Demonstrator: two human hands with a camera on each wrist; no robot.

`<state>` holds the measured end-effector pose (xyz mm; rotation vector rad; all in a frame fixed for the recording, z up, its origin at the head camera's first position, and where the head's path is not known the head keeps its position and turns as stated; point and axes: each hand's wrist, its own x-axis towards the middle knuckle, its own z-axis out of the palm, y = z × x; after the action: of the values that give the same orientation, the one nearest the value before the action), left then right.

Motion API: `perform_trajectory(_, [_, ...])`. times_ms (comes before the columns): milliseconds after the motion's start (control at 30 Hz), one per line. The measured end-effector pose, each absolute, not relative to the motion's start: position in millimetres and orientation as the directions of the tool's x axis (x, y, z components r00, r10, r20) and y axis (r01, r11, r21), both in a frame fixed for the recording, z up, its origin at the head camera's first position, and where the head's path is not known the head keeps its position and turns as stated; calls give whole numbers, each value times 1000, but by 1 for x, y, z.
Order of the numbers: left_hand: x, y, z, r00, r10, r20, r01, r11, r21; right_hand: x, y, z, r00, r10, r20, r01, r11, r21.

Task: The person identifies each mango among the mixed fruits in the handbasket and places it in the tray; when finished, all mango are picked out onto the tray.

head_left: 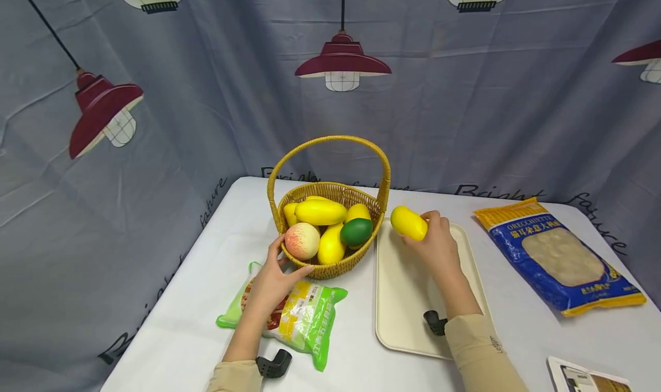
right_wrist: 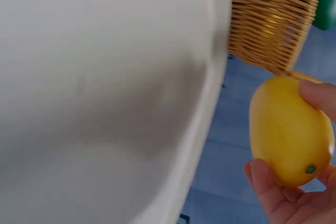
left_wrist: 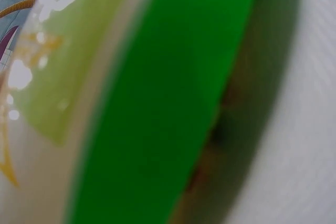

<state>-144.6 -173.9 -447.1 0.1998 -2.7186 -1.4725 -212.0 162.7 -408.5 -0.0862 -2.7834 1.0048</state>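
A wicker basket (head_left: 322, 272) with a tall handle holds several fruits. At its front left rim my left hand (head_left: 272, 281) grips the basket, thumb along the front and fingers at the side, close to a peach (head_left: 302, 241). Over the far part of a cream tray (head_left: 408, 323), to the right of the basket, my right hand (head_left: 438, 243) holds a yellow mango (head_left: 408, 222) between thumb and fingers. The right wrist view shows the mango (right_wrist: 291, 129) pinched, its small green stem spot visible. In the left wrist view, a green-edged food packet (left_wrist: 157, 103) hides the left hand.
Under my left forearm lies the green and white food packet (head_left: 310, 317). A blue and yellow pasta bag (head_left: 563, 260) lies right of the tray. A printed card or booklet (head_left: 588, 377) sits at the lower right. Grey curtain (head_left: 439, 122) hangs behind the white table (head_left: 206, 277).
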Motion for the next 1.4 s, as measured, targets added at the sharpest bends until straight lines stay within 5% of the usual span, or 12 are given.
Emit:
perform_trajectory(867, [-144,-172,-449,-989,-150,-1,-88,572,816,-234,132,-436,-994,96,-44,103,795,-598])
perform_trajectory(1400, [-142,-172,-445,-989,-147,8,-80,582,809,-224,137,-413,-999,47,-6,43,829,-558])
